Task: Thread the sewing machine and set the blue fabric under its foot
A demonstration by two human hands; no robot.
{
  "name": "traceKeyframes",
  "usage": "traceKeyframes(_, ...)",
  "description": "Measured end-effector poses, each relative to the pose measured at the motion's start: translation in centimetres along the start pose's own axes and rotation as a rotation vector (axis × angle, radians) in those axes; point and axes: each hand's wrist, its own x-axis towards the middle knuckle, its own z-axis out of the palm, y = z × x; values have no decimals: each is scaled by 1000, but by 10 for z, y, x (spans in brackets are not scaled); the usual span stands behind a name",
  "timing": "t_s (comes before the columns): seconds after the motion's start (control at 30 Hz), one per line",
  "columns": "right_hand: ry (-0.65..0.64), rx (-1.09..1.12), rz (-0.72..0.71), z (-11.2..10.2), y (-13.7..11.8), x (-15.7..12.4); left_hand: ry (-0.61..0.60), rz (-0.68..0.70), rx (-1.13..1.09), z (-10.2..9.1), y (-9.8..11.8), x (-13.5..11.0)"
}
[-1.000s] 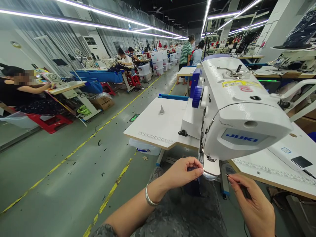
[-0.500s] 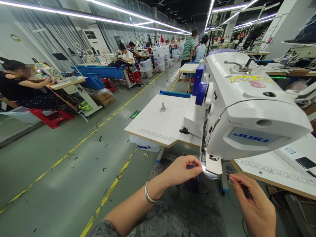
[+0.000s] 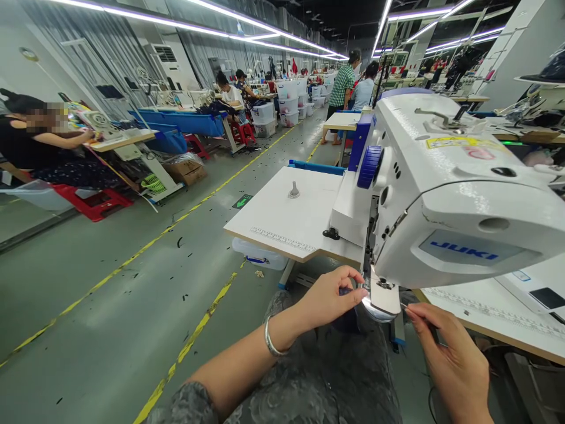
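Note:
A white JUKI sewing machine (image 3: 445, 194) is tilted back off its white table (image 3: 291, 221), so its underside faces me. My left hand (image 3: 329, 297) is curled, its fingertips pinched at the metal plate (image 3: 384, 297) on the machine's lower end, with a bit of dark blue showing under the fingers. My right hand (image 3: 454, 368) is closed around a thin dark tool (image 3: 408, 307) whose tip points at the same plate. A silver bracelet (image 3: 271, 341) sits on my left wrist. Grey patterned fabric (image 3: 326, 377) covers my lap below both hands.
A grey floor with yellow lines (image 3: 189, 350) runs along the left. A seated person (image 3: 39, 147) works at a table at far left; more people (image 3: 342, 88) and stacked white bins (image 3: 265, 115) stand farther back. A clear box (image 3: 258, 256) lies under my table.
The view has shifted a little, so the machine sits farther right and larger. My right hand has edged up toward the plate; my left hand stays pinched at it.

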Motion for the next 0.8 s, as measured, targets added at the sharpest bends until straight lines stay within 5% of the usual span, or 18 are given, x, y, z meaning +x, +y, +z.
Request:
traceKeyframes(0.63, -49, -58, -288, 18, 13, 33, 79, 109, -85, 22, -3, 35)
traceKeyframes(0.8, -78, -9, -150, 20, 19, 30, 103, 89, -51, 23, -2, 37)
